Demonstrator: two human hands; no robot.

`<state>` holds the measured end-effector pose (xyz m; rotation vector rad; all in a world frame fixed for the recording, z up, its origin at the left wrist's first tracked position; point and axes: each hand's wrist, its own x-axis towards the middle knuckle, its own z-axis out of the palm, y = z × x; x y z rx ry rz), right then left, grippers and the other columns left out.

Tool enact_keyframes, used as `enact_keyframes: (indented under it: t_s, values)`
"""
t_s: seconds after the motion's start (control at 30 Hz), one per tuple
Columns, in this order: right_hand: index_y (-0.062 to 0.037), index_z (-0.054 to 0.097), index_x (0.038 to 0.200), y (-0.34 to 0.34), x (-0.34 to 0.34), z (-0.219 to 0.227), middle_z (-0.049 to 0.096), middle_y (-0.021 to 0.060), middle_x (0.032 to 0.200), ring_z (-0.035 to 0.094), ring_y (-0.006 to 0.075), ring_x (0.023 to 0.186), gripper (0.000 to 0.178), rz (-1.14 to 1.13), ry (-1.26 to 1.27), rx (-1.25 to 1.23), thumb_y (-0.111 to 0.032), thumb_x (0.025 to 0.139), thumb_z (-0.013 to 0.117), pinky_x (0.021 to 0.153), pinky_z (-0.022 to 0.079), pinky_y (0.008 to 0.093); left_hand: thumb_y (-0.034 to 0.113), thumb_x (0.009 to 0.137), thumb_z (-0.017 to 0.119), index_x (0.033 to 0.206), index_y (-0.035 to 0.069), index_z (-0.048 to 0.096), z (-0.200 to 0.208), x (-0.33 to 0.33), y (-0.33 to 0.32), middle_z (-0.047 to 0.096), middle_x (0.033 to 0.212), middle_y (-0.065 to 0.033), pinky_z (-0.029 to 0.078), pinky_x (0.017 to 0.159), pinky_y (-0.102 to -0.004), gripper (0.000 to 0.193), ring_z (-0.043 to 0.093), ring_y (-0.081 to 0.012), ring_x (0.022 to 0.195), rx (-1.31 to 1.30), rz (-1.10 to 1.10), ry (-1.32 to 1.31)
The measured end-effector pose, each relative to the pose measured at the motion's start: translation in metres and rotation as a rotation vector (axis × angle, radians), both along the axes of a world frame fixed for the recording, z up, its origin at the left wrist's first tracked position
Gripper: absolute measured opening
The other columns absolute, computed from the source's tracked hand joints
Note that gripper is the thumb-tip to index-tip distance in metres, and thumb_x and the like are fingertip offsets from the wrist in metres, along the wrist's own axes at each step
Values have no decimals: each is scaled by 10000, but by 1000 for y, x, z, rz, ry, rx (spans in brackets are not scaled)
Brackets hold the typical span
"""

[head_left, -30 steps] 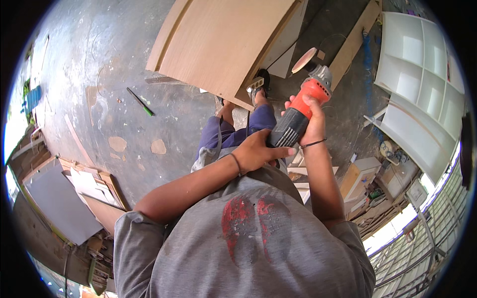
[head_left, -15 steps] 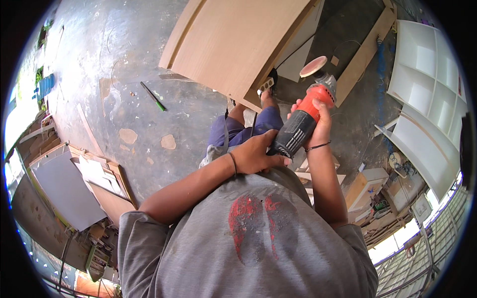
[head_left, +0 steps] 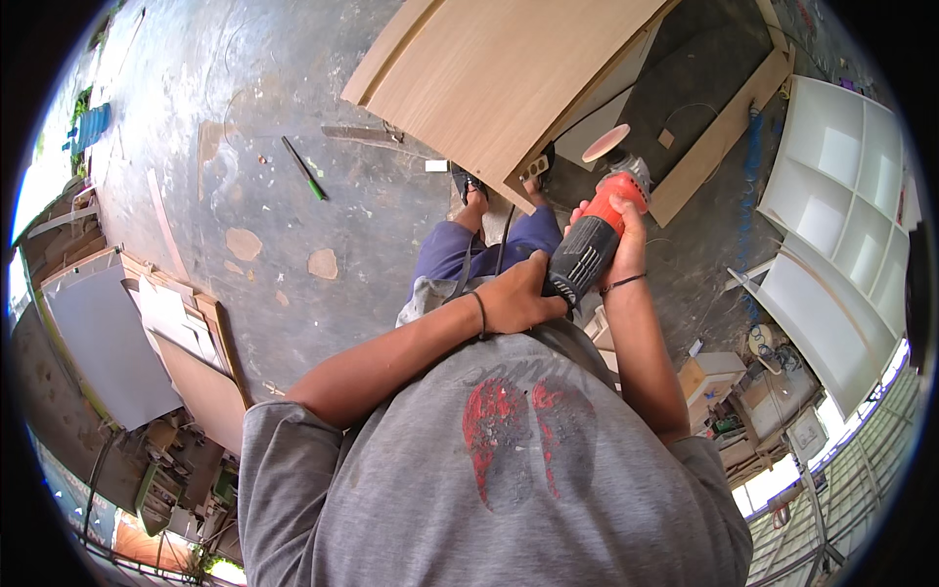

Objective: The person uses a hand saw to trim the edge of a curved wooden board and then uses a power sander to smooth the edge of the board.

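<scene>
My right hand (head_left: pixel 618 230) wraps the orange grinder (head_left: pixel 595 235) body; my left hand (head_left: pixel 516 298) clamps its rear; loose grip risks the disc (head_left: pixel 605 143) gouging the wooden panel (head_left: pixel 509 73).

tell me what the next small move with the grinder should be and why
Probably lower the orange-and-black angle grinder toward the edge of the wooden panel. Its pink disc hangs in the air just past the panel's corner, apart from it, while the right hand grips the front and the left hand the rear, so the tool looks steadied.
</scene>
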<state>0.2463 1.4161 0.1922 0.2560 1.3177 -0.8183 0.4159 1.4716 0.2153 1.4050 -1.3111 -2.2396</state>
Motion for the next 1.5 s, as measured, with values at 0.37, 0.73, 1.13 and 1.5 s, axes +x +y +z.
enact_keyframes:
  t_s: [0.37, 0.73, 1.13, 1.5]
  values:
    - [-93, 448, 1114, 9, 5, -18, 554, 108, 909, 592, 229, 779, 512, 111, -157, 30, -385, 742, 645, 707, 508, 402, 553, 757, 667, 1035, -50, 480, 22, -3, -26, 503, 704, -7, 388, 354, -196, 690, 470, -53, 432, 619, 218, 207]
    - [-87, 446, 1043, 12, 23, -25, 532, 94, 922, 589, 223, 801, 450, 126, -274, 144, -359, 742, 642, 733, 496, 397, 561, 792, 632, 958, -35, 475, 19, 5, -16, 497, 679, -17, 368, 357, -205, 638, 464, -61, 433, 709, 305, 136]
    - [-90, 465, 1094, 19, 30, -34, 555, 112, 929, 587, 218, 803, 460, 155, -284, 113, -384, 767, 601, 724, 508, 387, 559, 805, 617, 986, -52, 502, 21, 8, -13, 501, 721, -30, 364, 371, -206, 648, 460, -70, 455, 704, 363, 44]
    - [-149, 438, 1251, 4, 30, -32, 484, 83, 892, 544, 198, 791, 578, 113, -335, 165, -389, 752, 604, 729, 497, 381, 546, 816, 610, 939, -60, 492, 26, 14, -42, 507, 694, -39, 371, 356, -194, 630, 462, -66, 443, 745, 297, 132]
